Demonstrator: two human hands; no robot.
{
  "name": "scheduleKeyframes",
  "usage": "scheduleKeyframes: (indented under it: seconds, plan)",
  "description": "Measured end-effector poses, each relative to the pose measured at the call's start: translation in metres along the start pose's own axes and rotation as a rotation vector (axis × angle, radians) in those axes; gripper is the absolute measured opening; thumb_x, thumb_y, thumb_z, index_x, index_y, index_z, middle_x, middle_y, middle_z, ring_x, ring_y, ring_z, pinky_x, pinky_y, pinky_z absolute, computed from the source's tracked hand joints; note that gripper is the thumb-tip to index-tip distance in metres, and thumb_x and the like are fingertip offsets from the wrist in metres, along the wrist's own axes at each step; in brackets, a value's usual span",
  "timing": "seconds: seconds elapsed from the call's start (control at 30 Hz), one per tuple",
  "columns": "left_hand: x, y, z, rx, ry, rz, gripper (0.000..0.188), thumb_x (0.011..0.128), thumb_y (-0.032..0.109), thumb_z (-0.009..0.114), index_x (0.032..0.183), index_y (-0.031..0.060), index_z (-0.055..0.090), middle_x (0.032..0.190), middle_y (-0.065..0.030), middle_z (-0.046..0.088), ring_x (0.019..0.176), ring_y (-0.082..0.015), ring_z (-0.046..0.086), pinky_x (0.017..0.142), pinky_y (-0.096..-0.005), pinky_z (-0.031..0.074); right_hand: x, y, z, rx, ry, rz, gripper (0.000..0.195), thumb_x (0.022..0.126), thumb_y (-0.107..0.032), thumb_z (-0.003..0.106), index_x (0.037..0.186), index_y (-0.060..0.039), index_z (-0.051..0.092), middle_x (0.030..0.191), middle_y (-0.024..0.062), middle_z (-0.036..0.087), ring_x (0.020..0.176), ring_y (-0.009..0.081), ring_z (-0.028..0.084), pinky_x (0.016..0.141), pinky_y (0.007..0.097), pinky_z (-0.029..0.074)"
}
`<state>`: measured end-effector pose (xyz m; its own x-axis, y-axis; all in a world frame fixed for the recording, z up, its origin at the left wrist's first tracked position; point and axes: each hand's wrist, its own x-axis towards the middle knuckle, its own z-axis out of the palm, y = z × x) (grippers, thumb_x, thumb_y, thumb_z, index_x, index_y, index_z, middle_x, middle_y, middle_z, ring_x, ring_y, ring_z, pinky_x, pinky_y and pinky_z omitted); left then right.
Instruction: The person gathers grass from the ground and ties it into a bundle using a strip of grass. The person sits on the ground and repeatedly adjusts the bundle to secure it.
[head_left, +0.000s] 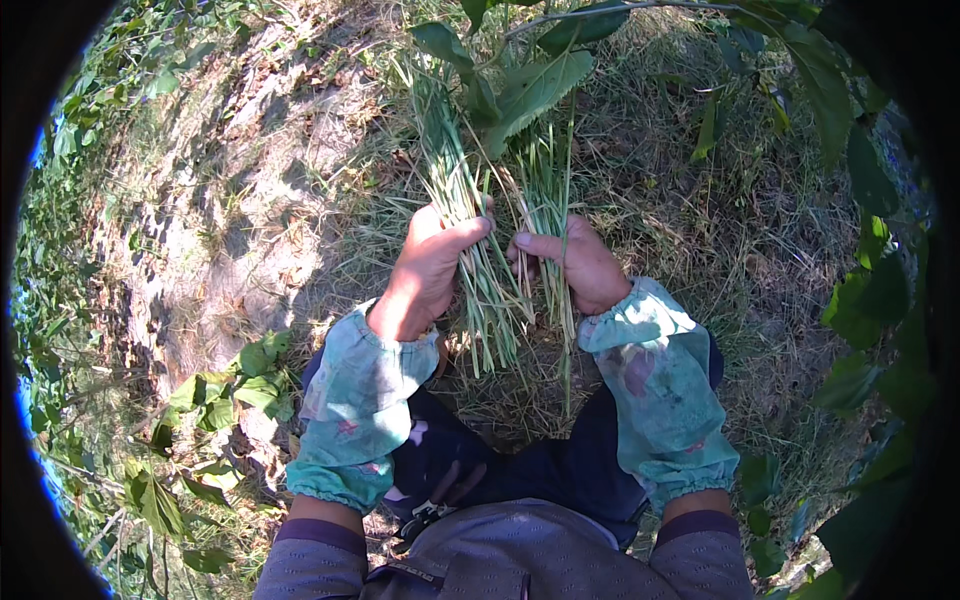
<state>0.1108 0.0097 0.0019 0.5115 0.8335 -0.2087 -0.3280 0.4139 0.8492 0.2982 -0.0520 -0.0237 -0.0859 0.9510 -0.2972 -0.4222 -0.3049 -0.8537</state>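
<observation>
My left hand (439, 259) is closed around a bundle of long green grass stalks (480, 300), its thumb lying across them. The stalks reach up past the hand and fan out below it. Just to the right, my right hand (566, 259) grips a second, thinner bundle of grass stalks (547, 187), thumb towards the left hand. A few pale stalks run between the two bundles. Both forearms wear green patterned sleeve covers. The fingers behind each bundle are partly hidden.
A leafy branch (540, 86) hangs over the tops of the bundles. More leaves (855, 307) stand at the right rim and a leafy shoot (225, 390) at the lower left. Cut or dry grass (675, 202) covers the ground, with sunlit bare soil (262, 187) at left.
</observation>
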Motion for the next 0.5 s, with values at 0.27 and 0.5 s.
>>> scheduleKeyframes:
  seconds: [0.27, 0.5]
  plan:
    - [-0.009, 0.008, 0.005, -0.062, -0.046, -0.123, 0.024, 0.095, 0.019, 0.06, 0.111, 0.0003, 0.061, 0.092, -0.0076, 0.067, 0.072, -0.0128, 0.063, 0.067, -0.0277, 0.053, 0.004, 0.003, -0.006, 0.228, -0.007, 0.066, 0.016, 0.093, -0.01, 0.066, 0.105, 0.0003, 0.063, 0.087, 0.0098, 0.069, 0.074, 0.0187, 0.07, 0.061, 0.03, 0.057]
    - [-0.004, 0.004, -0.002, -0.147, -0.092, 0.008, 0.025, 0.095, 0.019, 0.059, 0.112, 0.0002, 0.058, 0.093, -0.0084, 0.066, 0.072, -0.0145, 0.062, 0.066, -0.0263, 0.052, 0.005, -0.008, -0.013, 0.439, 0.017, 0.011, 0.013, 0.092, -0.011, 0.068, 0.1, -0.002, 0.063, 0.083, 0.007, 0.067, 0.066, 0.0156, 0.066, 0.055, 0.0302, 0.055]
